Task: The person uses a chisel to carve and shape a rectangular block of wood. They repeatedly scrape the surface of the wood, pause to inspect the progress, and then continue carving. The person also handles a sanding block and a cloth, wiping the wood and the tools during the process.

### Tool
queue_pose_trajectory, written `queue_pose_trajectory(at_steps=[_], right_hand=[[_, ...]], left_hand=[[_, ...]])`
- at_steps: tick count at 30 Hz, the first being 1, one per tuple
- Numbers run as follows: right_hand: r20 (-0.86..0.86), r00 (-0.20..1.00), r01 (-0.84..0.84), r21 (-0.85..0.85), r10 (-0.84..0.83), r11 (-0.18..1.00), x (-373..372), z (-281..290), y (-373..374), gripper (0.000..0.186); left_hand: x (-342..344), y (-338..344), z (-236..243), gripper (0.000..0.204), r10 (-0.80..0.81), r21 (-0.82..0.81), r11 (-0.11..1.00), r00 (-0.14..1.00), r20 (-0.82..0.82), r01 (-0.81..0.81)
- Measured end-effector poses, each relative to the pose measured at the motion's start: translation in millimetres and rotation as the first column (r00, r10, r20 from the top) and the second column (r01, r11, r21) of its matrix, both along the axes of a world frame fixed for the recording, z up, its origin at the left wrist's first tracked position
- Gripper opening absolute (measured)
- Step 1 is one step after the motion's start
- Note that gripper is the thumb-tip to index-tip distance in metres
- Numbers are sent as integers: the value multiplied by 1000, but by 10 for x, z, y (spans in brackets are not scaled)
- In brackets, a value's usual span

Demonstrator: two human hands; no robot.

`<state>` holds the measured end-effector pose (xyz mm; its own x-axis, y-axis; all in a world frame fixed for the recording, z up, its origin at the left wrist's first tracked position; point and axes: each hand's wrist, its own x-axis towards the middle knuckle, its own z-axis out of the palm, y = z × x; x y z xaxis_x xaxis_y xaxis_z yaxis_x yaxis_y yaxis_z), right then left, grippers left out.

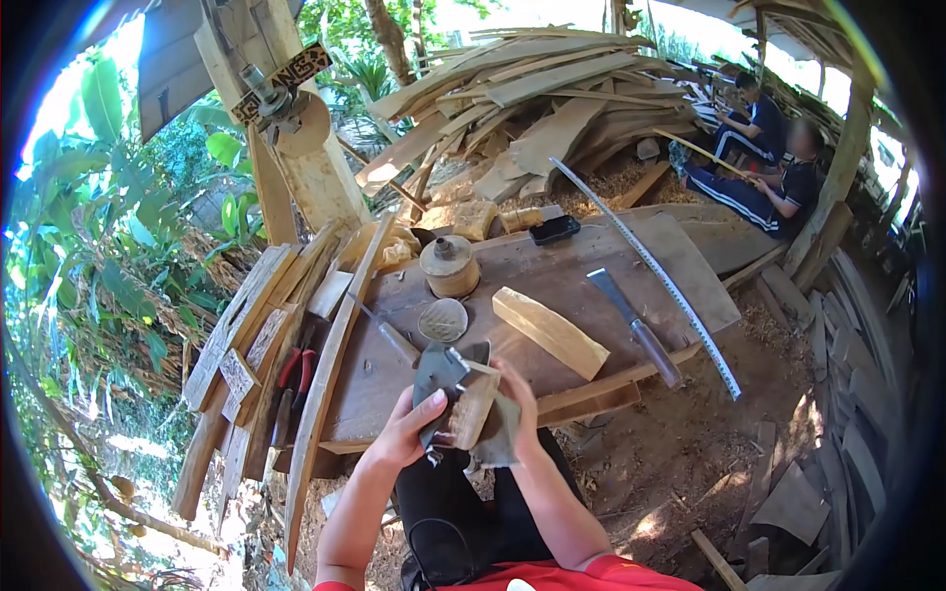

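Note:
My left hand [412,426] grips a dark grey-green folded piece [431,377], likely sheet material, and my right hand [517,414] grips the same bundle around a small wooden block [471,414] with a small metal part near its top. Both are held over the bench's near edge, above my lap. Beyond them lie a pale wooden block [547,331], a wooden-handled wide blade [631,325], a narrow tool with a wooden handle [394,339], a shallow round dish [442,318], a round wooden container [449,266] and a long steel rule [641,264].
The wooden bench [374,409] has planks [246,325] and red-handled pliers [296,376] at its left, and a black tray [554,229] at its back. A post [325,187] stands back left, a plank pile [532,89] behind. Two people [749,123] [793,182] sit back right.

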<state>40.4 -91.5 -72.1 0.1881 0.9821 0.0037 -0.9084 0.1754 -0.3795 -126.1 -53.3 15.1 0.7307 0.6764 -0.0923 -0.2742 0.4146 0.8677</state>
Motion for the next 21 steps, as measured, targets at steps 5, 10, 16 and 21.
queue_pose_trajectory(at_steps=[5,10,16,21], right_hand=[[-138,952,-261,111,275,959,-264,-195,-164,33],[-129,921,-385,-183,366,905,-287,-186,-301,23],[-58,960,-273,48,276,961,-236,297,-395,42],[241,943,-287,246,229,926,152,80,-388,53]], left_hand=[[-75,-53,-385,48,-23,-17,1000,997,70,24],[-248,-349,-459,72,31,193,979,988,151,-60],[-328,-355,-185,49,-85,90,992,995,-55,90],[-213,-314,-162,38,99,107,992,947,-305,-69]])
